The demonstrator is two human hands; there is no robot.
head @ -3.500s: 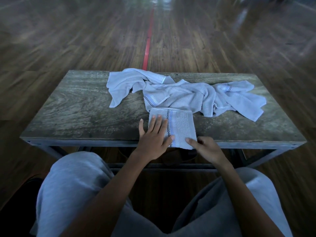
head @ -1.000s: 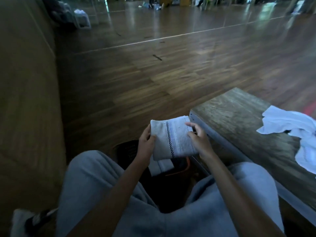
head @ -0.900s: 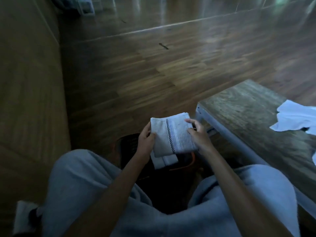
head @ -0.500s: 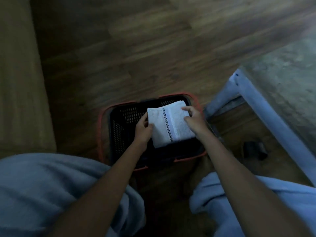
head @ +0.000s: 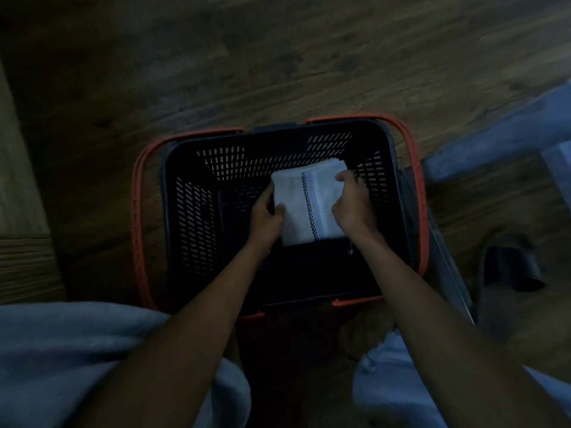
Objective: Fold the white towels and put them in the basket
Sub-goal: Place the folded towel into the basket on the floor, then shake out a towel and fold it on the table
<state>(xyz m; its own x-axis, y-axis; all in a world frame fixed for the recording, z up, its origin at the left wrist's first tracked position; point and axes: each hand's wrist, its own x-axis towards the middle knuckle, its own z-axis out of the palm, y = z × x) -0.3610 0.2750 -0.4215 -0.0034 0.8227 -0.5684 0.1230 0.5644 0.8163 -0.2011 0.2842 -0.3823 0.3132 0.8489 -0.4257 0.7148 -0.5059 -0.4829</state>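
A folded white towel (head: 304, 205) with a black checkered stripe is held low inside a black plastic basket (head: 197, 211) that has an orange rim and handles. My left hand (head: 265, 216) grips the towel's left edge. My right hand (head: 352, 205) grips its right edge, fingers curled over the top. Whether another towel lies beneath it is hidden. The unfolded towels on the table are out of view.
The basket stands on a dark wooden floor between my knees. The table's grey metal frame (head: 494, 143) runs along the right. A dark shoe (head: 509, 267) lies on the floor to the right of the basket. A wooden wall panel (head: 18, 180) is at left.
Both hands carried the folded towel from the table to the left and down into the basket. My view tilted down until it looks straight into the basket.
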